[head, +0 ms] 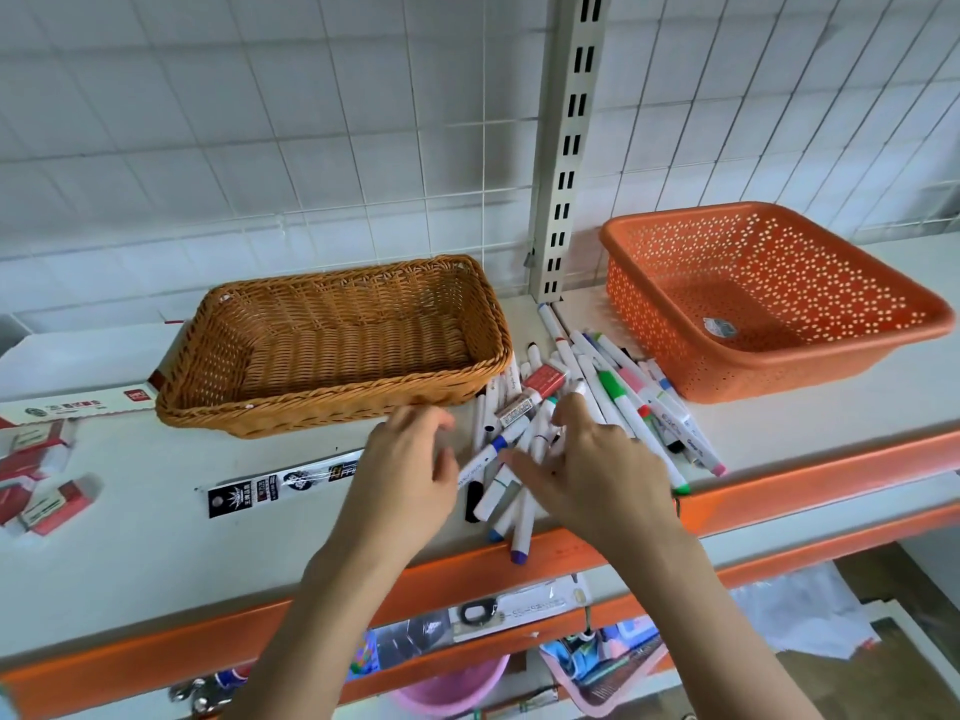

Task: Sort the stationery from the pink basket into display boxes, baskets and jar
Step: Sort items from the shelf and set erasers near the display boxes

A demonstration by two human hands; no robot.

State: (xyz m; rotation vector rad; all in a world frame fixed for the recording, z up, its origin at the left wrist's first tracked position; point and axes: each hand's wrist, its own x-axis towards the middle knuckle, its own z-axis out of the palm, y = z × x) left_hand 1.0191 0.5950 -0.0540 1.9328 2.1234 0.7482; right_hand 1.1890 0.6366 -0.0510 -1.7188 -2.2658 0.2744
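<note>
A: What worries you here?

B: The markers (566, 423). They lie in a loose heap on the shelf (130, 553), between the wicker basket (332, 345) and the orange basket (769, 298), and the heap runs right up to the shelf's front edge. A purple-tipped marker (521, 537) already pokes over the orange lip. I'd judge that one careless sweep of a wrist could roll it, and its neighbours, off to the lower shelves.

A: And the hands?

B: The right hand (597, 470) lies on the heap with its fingers spread and only slightly bent, touching several markers near the front edge. Whether it has pinched one underneath I cannot tell; the palm hides that. The left hand (405, 470) hovers just beside the heap's left side, fingers loosely curled with nothing visibly in them, though it is blurred.

A: Anything else at risk?

B: Both baskets look empty, so sorting has barely begun by my reckoning. Small red-and-white packets (41, 475) and a long black-and-white pack (280, 483) lie toward the shelf's left end. Gathering too many round markers at once could let some slip out.
</note>
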